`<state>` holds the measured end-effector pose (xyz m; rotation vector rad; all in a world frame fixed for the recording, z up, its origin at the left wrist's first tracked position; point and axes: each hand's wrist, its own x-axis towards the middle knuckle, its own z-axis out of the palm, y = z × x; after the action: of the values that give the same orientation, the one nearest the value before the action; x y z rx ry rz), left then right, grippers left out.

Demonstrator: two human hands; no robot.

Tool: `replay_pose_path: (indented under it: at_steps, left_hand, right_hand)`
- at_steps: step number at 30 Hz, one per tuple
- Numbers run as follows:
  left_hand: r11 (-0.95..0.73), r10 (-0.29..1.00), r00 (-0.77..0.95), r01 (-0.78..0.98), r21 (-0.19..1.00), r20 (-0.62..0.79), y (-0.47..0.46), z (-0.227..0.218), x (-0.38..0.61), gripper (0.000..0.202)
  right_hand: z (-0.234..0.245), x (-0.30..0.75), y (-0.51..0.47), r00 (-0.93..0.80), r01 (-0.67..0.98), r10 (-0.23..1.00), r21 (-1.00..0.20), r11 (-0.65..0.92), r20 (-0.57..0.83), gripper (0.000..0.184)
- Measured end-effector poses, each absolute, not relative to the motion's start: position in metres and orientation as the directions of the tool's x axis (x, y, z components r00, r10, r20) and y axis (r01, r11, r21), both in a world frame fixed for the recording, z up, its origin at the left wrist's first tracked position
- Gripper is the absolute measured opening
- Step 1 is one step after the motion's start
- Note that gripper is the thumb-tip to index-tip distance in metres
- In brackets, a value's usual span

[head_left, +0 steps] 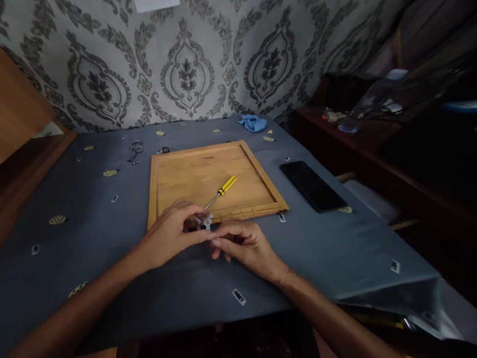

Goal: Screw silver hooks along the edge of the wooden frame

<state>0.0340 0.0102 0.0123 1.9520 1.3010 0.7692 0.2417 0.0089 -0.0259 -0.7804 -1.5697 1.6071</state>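
My left hand (173, 232) and my right hand (246, 246) meet at the near edge of a wooden panel (188, 177) that lies flat on the grey cloth. Both hands have curled fingers pinching a small metal fitting (205, 221), perhaps a hinge, held just over the panel's near rim. A yellow-handled screwdriver (222, 191) lies on the panel just beyond my fingers, its tip pointing toward them.
A black phone (313, 185) lies right of the panel. A blue cloth (252, 123) is at the table's far edge, a bunch of metal keys or hardware (135, 151) at the far left. Small fittings dot the grey cloth (72, 209). Dark furniture stands at right.
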Motion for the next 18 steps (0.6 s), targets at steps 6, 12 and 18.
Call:
replay_pose_path:
  at_steps: [6,12,18]
  left_hand:
    - [-0.301,0.932,0.346,0.566,0.767,0.111,0.01,0.022,0.033,0.035]
    - [-0.297,0.924,0.374,0.583,0.756,0.074,0.005,0.033,0.037,0.022]
    - [-0.297,0.933,0.338,0.539,0.788,0.121,0.008,0.03,0.031,0.024]
  right_hand:
    - [-0.023,0.241,0.011,-0.56,-0.095,0.827,-0.995,0.0,0.054,0.037]
    - [-0.019,0.242,0.016,-0.588,-0.003,0.806,-0.996,0.084,0.069,0.045]
    - [-0.001,0.258,0.049,-0.615,0.268,0.773,-0.882,0.387,0.153,0.042]
